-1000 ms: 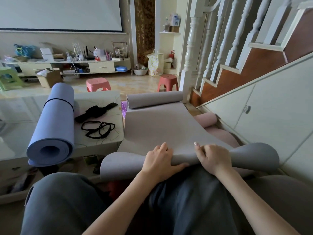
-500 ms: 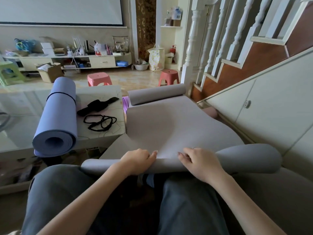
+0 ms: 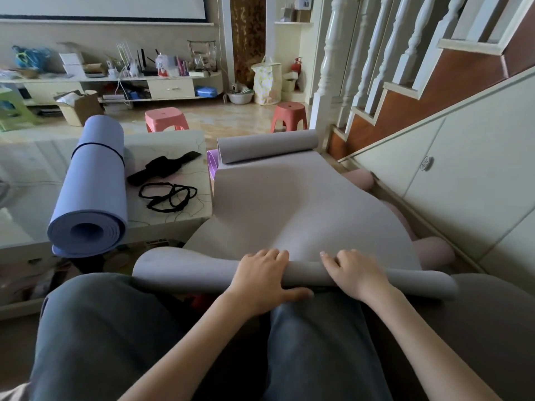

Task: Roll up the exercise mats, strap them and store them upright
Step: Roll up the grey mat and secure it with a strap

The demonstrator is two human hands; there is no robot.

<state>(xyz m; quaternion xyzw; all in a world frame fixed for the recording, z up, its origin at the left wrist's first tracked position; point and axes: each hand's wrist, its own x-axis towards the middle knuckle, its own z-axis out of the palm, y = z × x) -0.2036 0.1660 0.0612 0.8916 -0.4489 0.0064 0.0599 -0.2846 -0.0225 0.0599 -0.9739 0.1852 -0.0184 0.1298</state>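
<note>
A grey exercise mat (image 3: 292, 204) lies spread out in front of me, its far end curled and its near end wound into a thin roll across my lap. My left hand (image 3: 262, 280) grips that roll near its middle, fingers over the top and thumb underneath. My right hand (image 3: 357, 273) grips the roll just to the right. A blue mat (image 3: 92, 186), rolled and bound by one black strap, lies on the low table (image 3: 26, 204). Loose black straps (image 3: 168, 195) and a wider black band (image 3: 165, 167) lie beside it.
A pink rolled mat (image 3: 431, 250) lies under the grey one by the white cabinet wall (image 3: 451, 183). A purple roll end (image 3: 212, 163) peeks out at the table corner. Two pink stools (image 3: 166, 120) stand on the floor beyond. The staircase (image 3: 405, 82) rises at right.
Both hands have shifted along the near roll and turned it forward, so the roll is a little tighter. My left thumb now shows under the roll. The camera view moved slightly.
</note>
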